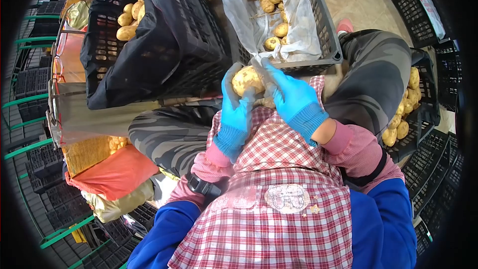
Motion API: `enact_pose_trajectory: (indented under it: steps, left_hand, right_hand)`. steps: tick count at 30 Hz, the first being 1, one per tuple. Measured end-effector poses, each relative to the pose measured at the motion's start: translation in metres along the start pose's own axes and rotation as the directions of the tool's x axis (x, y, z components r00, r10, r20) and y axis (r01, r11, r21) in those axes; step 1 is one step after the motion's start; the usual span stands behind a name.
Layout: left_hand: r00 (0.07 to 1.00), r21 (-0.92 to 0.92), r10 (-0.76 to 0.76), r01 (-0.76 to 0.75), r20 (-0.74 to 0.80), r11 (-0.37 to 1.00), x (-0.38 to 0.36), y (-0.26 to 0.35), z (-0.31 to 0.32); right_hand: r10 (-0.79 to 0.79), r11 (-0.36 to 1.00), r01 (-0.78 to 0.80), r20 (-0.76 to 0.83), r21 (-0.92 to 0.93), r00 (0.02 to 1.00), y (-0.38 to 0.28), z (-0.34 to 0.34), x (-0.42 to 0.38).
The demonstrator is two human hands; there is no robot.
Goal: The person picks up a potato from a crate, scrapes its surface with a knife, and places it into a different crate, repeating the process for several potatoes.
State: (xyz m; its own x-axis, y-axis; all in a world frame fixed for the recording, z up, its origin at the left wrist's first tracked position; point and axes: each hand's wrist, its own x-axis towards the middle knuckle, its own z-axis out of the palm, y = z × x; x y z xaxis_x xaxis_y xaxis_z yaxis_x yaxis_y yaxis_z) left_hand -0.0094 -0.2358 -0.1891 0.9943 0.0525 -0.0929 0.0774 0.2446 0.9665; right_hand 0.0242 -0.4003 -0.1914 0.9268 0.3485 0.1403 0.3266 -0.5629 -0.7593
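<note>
Potato (246, 80) cupped in my left grip (235, 109).
Firm, light, bruisable, I judge; hold round its middle. My right grip (293, 93) sits alongside, closure unclear.

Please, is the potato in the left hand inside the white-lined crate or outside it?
Outside: the left hand holds the potato on the near side of the crate.
</note>
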Motion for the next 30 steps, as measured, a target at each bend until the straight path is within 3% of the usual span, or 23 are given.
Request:
enact_pose_trajectory:
  steps: [3, 7, 10, 13, 18, 21, 24, 26, 29, 30]
  left_hand:
    - [0.999, -0.01, -0.041, 0.041, 0.005, 0.999, -0.002, 0.005, 0.004]
    - [0.996, 0.08, -0.09, 0.089, 0.003, 0.993, -0.003, 0.011, -0.003]
    - [0.999, 0.082, -0.049, 0.051, -0.023, 0.995, -0.002, 0.013, 0.001]
    - [1.0, 0.139, -0.009, 0.013, -0.023, 0.99, 0.0, 0.011, 0.002]
    - [0.993, 0.341, 0.118, -0.113, 0.006, 0.933, 0.003, 0.001, -0.012]
    - [0.999, 0.046, 0.017, -0.016, -0.028, 0.999, 0.002, 0.01, -0.005]
    - [0.995, -0.193, -0.103, 0.102, 0.007, 0.976, 0.001, 0.015, -0.008]
    - [0.994, -0.239, -0.105, 0.098, -0.02, 0.966, 0.0, 0.015, -0.005]
    - [0.991, -0.306, -0.133, 0.13, 0.013, 0.943, 0.003, 0.011, -0.007]
    - [0.992, -0.335, -0.126, 0.129, 0.031, 0.933, 0.002, 0.012, -0.006]
  right_hand:
    - [0.066, 0.996, -0.054, 0.18, -0.073, 0.981, -0.022, -0.007, -0.007]
    - [-0.049, 0.997, 0.053, 0.081, -0.053, 0.996, -0.006, -0.002, -0.003]
    - [0.006, 0.997, -0.003, 0.04, -0.075, 0.999, -0.005, -0.003, -0.002]
    - [0.016, 0.996, -0.003, 0.152, -0.088, 0.988, -0.018, -0.007, -0.005]
    - [0.019, 0.997, -0.006, 0.158, -0.079, 0.987, -0.012, -0.008, 0.001]
    - [-0.003, 0.997, 0.016, 0.16, -0.082, 0.987, -0.011, -0.009, -0.001]
    - [0.034, 0.999, -0.033, 0.095, -0.012, 0.995, 0.0, -0.007, 0.002]
    - [0.016, 0.999, -0.015, 0.032, -0.038, 0.999, -0.004, -0.009, -0.001]
    - [0.019, 0.995, -0.003, 0.165, -0.098, 0.986, -0.024, -0.011, -0.005]
    - [-0.016, 0.996, 0.028, 0.139, -0.084, 0.99, -0.019, -0.009, -0.006]
